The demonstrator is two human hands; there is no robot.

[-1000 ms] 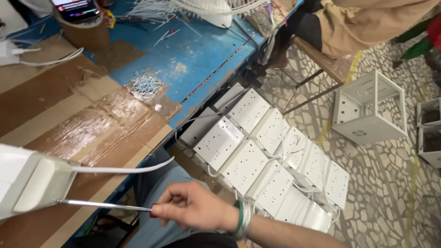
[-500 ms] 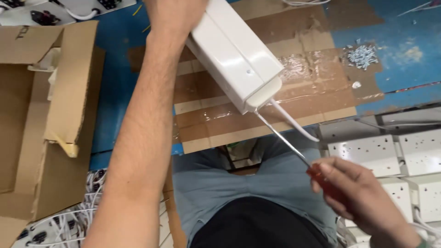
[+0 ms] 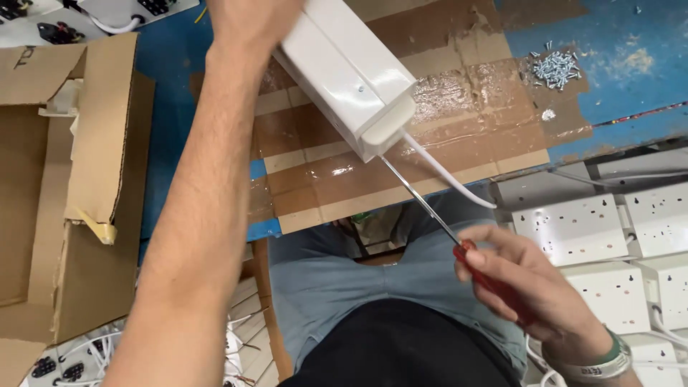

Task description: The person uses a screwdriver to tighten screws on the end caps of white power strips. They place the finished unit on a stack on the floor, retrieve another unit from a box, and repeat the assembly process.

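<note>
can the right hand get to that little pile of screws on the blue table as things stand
Probably yes. The screws lie in the open on the table, nothing over them. But the right hand is gripping the screwdriver, whose tip sits at the white box, so it would have to pull away first.

1. You are in a small assembly workshop for electrical goods.
2. Your tabletop (image 3: 616, 64) is worn blue board patched with brown tape (image 3: 358, 179), rough and work-scarred.
3. A heap of loose screws (image 3: 555, 68) lies on it, upper right.
4. White socket units (image 3: 573, 229) lie in rows at your right, many of one kind, as in batch work.
5. An open carton (image 3: 64, 179) stands at your left, with black parts (image 3: 57, 369) and white wires (image 3: 244, 337) on the floor below it.
6. More black parts (image 3: 54, 32) lie at the far left edge.
</note>
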